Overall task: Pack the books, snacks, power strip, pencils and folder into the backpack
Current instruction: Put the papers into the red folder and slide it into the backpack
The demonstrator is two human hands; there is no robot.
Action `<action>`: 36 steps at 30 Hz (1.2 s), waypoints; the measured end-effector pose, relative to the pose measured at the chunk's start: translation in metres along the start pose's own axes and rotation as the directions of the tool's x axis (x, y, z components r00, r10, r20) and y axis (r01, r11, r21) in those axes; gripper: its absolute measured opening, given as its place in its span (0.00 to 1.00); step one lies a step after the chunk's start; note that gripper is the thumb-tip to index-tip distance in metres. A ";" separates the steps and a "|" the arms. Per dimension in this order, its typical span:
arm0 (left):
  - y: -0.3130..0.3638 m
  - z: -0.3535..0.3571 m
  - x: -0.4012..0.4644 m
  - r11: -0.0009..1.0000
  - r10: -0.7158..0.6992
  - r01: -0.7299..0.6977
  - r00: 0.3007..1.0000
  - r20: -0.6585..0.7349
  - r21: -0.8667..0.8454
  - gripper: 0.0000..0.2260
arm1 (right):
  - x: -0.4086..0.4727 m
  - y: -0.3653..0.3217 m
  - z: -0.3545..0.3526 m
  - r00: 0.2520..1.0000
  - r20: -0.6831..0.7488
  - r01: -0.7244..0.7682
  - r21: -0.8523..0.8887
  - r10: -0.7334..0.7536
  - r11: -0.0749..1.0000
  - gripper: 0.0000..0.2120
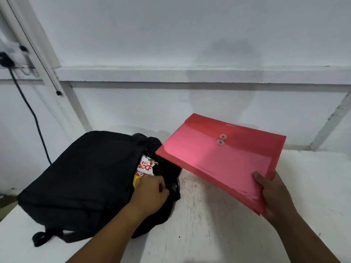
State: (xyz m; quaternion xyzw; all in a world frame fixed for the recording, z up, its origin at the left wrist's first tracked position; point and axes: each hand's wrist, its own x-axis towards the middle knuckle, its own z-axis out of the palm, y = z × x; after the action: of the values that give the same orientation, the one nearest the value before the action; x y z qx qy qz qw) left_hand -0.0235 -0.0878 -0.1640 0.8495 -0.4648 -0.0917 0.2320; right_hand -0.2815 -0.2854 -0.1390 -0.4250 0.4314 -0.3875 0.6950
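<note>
A black backpack [83, 173] lies on the white table [209, 234] at the left, its opening facing right. Inside the opening show a red-and-white snack packet [145, 166] and something yellow below it. My left hand [150, 194] grips the dark edge of the opening, fingers curled. My right hand [273, 194] holds a red plastic folder [224, 158] by its near right corner, thumb on top. The folder hangs tilted above the table, its left corner close to the backpack's opening. Books, power strip and pencils are not visible.
A white wall with a ledge [190, 74] stands just behind the table. A black cable [36, 120] runs down the wall at the left from a socket [7, 59]. A backpack strap [49, 236] trails toward the table's front left edge.
</note>
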 end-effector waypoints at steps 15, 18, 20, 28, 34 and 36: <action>0.006 0.007 -0.014 0.868 -0.122 0.097 0.992 0.020 0.487 0.17 | 0.026 -0.004 0.007 0.993 0.109 -0.043 0.029 0.040 0.999 0.18; 0.004 0.009 -0.012 0.904 -0.110 0.116 0.993 -0.038 0.413 0.10 | 0.023 -0.004 0.004 0.996 0.088 -0.032 0.016 0.030 0.999 0.17; 0.001 0.002 -0.011 0.960 -0.094 0.124 0.987 -0.132 0.250 0.07 | 0.021 -0.003 0.000 0.997 0.074 -0.028 0.017 0.026 0.999 0.17; 0.006 -0.081 -0.008 0.995 -0.095 0.097 0.914 -0.393 -0.015 0.09 | 0.011 -0.003 0.004 0.997 0.071 -0.038 0.022 0.037 0.999 0.18; -0.010 -0.140 -0.010 0.979 -0.177 0.202 0.850 -0.496 -0.002 0.09 | 0.010 -0.013 0.005 0.996 0.086 0.028 -0.058 -0.023 0.998 0.18; -0.014 -0.146 -0.013 0.974 -0.205 0.228 0.842 -0.498 -0.015 0.08 | 0.008 -0.020 0.006 0.991 0.119 0.082 -0.112 -0.069 0.990 0.18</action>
State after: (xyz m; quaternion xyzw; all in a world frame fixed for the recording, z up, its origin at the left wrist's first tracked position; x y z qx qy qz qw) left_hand 0.0342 -0.0253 -0.0441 0.8964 -0.2926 0.1146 0.3126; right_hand -0.2761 -0.2978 -0.1215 -0.5024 0.3962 -0.3626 0.6776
